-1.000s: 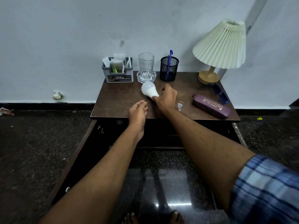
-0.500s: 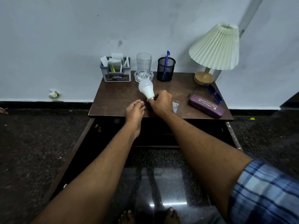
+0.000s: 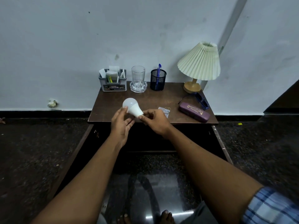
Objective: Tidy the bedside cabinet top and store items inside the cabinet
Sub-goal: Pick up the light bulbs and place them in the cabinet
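Centre of the frame: the right hand (image 3: 154,120) pinches the narrow base of the white bulb (image 3: 132,108) between fingertips and thumb, and that base is hidden inside the grip. The left hand (image 3: 121,122) is half open, palm up, fingers loosely spread, one fingertip touching the round end of the bulb. The bulb is tilted, dome toward the upper left, held just above the front edge of the brown cabinet top (image 3: 174,97).

Right of the right hand, a small silvery packet (image 3: 165,111) lies partly covered by the knuckles; what it is cannot be made out. Further right, a purple glasses case (image 3: 194,114) lies flat, with blue sunglasses (image 3: 201,101) just behind it, one arm out toward the left.

Along the back edge, left to right: a grey organiser (image 3: 113,86) holding white papers and yellow sticks, a clear empty glass (image 3: 138,76) standing on a clear glass dish (image 3: 138,87), a black mesh cup (image 3: 158,80) with one blue pen (image 3: 158,72) in it, and a lamp with a pleated cream shade (image 3: 199,62) on a wooden base.

Below the top, the open cabinet interior (image 3: 145,138) is too dark to read. A checked sleeve (image 3: 271,207) is cut off at lower right, and toes are cut off at the bottom edge.
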The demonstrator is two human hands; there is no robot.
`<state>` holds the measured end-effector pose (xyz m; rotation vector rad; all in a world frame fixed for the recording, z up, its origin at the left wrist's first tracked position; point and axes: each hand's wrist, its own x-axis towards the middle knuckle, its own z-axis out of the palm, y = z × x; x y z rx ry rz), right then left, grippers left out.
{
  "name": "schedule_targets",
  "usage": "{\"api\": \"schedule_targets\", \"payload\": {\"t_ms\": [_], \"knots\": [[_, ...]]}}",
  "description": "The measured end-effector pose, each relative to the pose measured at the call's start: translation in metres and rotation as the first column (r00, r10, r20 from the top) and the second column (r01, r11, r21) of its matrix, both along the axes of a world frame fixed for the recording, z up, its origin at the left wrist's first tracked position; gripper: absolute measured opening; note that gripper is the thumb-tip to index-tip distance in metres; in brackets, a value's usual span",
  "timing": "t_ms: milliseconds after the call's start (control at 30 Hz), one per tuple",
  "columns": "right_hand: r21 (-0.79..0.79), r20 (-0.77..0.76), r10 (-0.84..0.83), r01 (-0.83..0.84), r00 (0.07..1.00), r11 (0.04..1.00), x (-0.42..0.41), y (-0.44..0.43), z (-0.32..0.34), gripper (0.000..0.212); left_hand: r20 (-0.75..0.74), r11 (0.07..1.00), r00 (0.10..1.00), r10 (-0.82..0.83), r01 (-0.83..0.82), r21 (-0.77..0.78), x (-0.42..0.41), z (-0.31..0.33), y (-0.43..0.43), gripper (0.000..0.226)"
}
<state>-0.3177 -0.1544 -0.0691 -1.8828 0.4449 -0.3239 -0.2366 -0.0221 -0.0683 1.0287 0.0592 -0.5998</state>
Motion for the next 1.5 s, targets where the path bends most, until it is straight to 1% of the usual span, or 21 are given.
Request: {"api": "schedule_targets", "payload": {"t_ms": [67,133,200,233,300,367,467,533,600,667,700,800,900,967,1000,1100,1167,1200,1300,1433,1500], "knots": [[0.076,-0.004,0.048,-0.047,0.999,0.996,-0.01,0.005,0.003,0.02,0.029,1.0,1.0,-0.01,0.009,0.009,-0.003,0.003,0.007,0.032],[0.127,-0.014,0.074,-0.072,0.997,0.989,-0.017,0.008,0.003,0.021,0.052,0.999,0.998,-0.034,0.033,0.027,-0.007,0.005,0.013,0.036],[0.178,-0.038,0.066,-0.058,0.997,0.982,-0.023,0.011,0.001,0.024,0.074,0.996,0.995,-0.07,0.066,0.052,-0.01,0.007,0.018,0.042],[0.208,-0.052,0.052,-0.041,0.997,0.977,-0.026,0.013,-0.001,0.027,0.084,0.994,0.992,-0.092,0.087,0.061,-0.011,0.005,0.02,0.04],[0.256,-0.074,0.023,-0.004,0.997,0.967,-0.033,0.015,-0.004,0.032,0.09,0.988,0.986,-0.137,0.13,0.083,-0.013,0.003,0.022,0.03],[0.28,-0.097,0.003,0.025,0.995,0.96,-0.04,0.015,-0.006,0.034,0.074,0.984,0.985,-0.158,0.15,0.1,-0.014,0.0,0.021,0.022],[0.32,-0.108,-0.014,0.048,0.994,0.946,-0.044,0.016,-0.01,0.032,0.045,0.974,0.98,-0.194,0.187,0.13,-0.013,-0.003,0.02,0.018],[0.358,-0.108,-0.024,0.061,0.994,0.932,-0.046,0.015,-0.012,0.026,0.005,0.965,0.976,-0.218,0.215,0.153,-0.012,-0.007,0.02,0.019],[0.372,-0.113,-0.019,0.06,0.993,0.926,-0.048,0.013,-0.017,0.027,-0.039,0.952,0.969,-0.242,0.245,0.183,-0.011,-0.012,0.022,0.028],[0.358,-0.13,-0.007,0.054,0.992,0.932,-0.047,0.01,-0.025,0.033,-0.063,0.941,0.965,-0.255,0.263,0.215,-0.01,-0.019,0.022,0.041],[0.349,-0.142,-0.012,0.061,0.99,0.935,-0.046,0.009,-0.029,0.033,-0.064,0.935,0.964,-0.26,0.268,0.232,-0.01,-0.021,0.023,0.043],[0.343,-0.151,-0.053,0.102,0.987,0.934,-0.044,0.006,-0.044,0.028,-0.083,0.924,0.963,-0.257,0.27,0.271,-0.012,-0.028,0.021,0.038],[0.36,-0.165,-0.118,0.171,0.979,0.917,-0.039,0.008,-0.059,0.021,-0.112,0.92,0.968,-0.223,0.247,0.305,-0.01,-0.036,0.018,0.027],[0.334,-0.195,-0.142,0.201,0.971,0.921,-0.033,0.009,-0.07,0.018,-0.129,0.916,0.972,-0.196,0.228,0.33,-0.006,-0.045,0.016,0.017],[0.317,-0.209,-0.144,0.206,0.967,0.926,-0.031,0.01,-0.076,0.016,-0.137,0.912,0.973,-0.183,0.22,0.345,-0.004,-0.05,0.014,0.015],[0.254,-0.242,-0.145,0.206,0.959,0.945,-0.026,0.01,-0.092,0.016,-0.161,0.899,0.971,-0.175,0.224,0.377,0.003,-0.066,0.013,0.025],[0.214,-0.268,-0.149,0.209,0.952,0.954,-0.021,0.009,-0.103,0.02,-0.175,0.892,0.97,-0.17,0.227,0.392,0.008,-0.077,0.012,0.03],[0.2,-0.281,-0.162,0.223,0.946,0.954,-0.018,0.008,-0.109,0.022,-0.179,0.892,0.971,-0.159,0.219,0.396,0.011,-0.082,0.012,0.026],[0.118,-0.318,-0.22,0.269,0.922,0.956,-0.007,0.005,-0.125,0.025,-0.185,0.913,0.977,-0.104,0.167,0.372,0.016,-0.093,0.007,0.001],[0.063,-0.329,-0.266,0.302,0.906,0.951,0.011,0.003,-0.146,0.023,-0.243,0.936,0.967,-0.079,0.156,0.315,0.017,-0.107,-0.002,0.014],[0.037,-0.326,-0.307,0.336,0.894,0.941,0.023,0.003,-0.151,0.024,-0.271,0.933,0.958,-0.088,0.175,0.314,0.016,-0.111,-0.006,0.014]]}}
